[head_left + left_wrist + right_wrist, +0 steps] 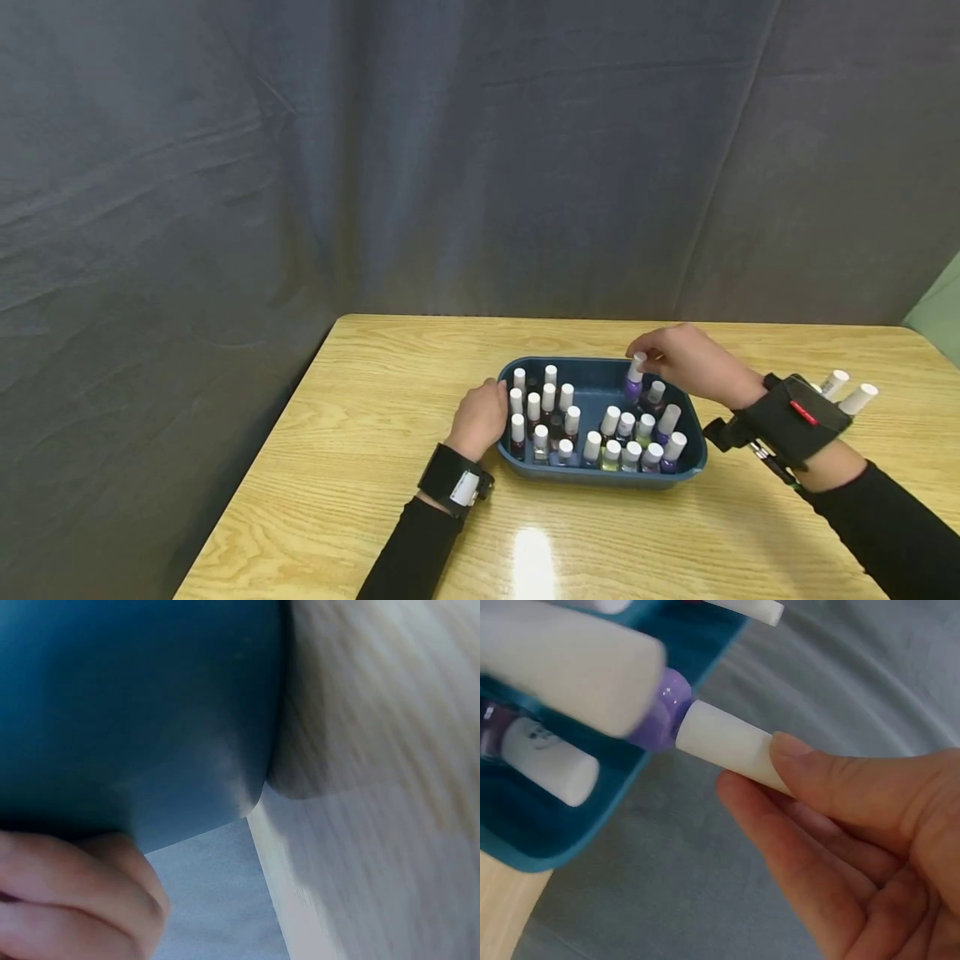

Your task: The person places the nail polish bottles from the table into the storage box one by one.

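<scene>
My right hand (688,360) pinches the white cap of a purple nail polish bottle (633,388) between thumb and fingertips. The bottle stands out above the others at the back right of a blue plastic tray (592,477). Seen in the right wrist view, the purple bottle (660,720) is partly covered by another white cap close to the camera. My left hand (480,414) grips the tray's left end, its fingers curled against the wall in the left wrist view.
Several white-capped bottles (540,433) stand in the tray's left part, and several more (632,454) fill the front right. Two white-capped bottles (858,398) stand on the wooden table (352,450) beyond the right wrist. A grey cloth (525,167) hangs behind the table.
</scene>
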### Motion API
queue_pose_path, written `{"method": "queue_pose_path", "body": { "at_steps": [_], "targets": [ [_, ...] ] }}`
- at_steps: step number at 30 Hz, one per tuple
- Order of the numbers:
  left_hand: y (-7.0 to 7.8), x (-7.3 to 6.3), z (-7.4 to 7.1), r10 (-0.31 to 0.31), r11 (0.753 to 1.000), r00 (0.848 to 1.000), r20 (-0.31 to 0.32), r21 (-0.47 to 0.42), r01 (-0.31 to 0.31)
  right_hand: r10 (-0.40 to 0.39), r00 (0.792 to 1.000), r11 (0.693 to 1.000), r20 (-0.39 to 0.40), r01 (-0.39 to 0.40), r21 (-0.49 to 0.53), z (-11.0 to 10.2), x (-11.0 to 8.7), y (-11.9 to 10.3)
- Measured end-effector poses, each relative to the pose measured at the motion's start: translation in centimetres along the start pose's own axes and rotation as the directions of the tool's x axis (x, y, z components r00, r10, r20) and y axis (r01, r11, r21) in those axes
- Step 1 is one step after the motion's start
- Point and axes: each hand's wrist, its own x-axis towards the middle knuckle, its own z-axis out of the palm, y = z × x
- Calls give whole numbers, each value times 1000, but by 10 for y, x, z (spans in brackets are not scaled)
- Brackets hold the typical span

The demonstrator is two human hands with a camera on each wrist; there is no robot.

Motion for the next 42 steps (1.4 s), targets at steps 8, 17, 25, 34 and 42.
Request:
{"method": "queue_pose_path", "body": {
  "at_steps": [8, 17, 25, 34, 42],
  "targets": [
    [3, -1, 3, -1, 1000, 1000, 24, 8, 1, 12, 998, 1000, 56, -13, 16, 10, -3, 5],
    [5, -1, 2, -2, 1000, 1000, 16, 27, 2, -4, 997, 1000, 77, 4, 1, 17, -3, 10],
    [6, -1, 1, -9, 1000, 1000, 25, 13, 8, -1, 995, 1000, 105, -2, 26, 20, -3, 11],
    [6, -2, 1, 5, 1000, 1000, 23, 14, -5, 24, 992, 999, 125, -27, 20, 22, -5, 11],
    [5, -1, 2, 10, 1000, 1000, 10, 23, -10, 11, 993, 1000, 120, -13, 13, 21, -6, 13]
  ]
}}
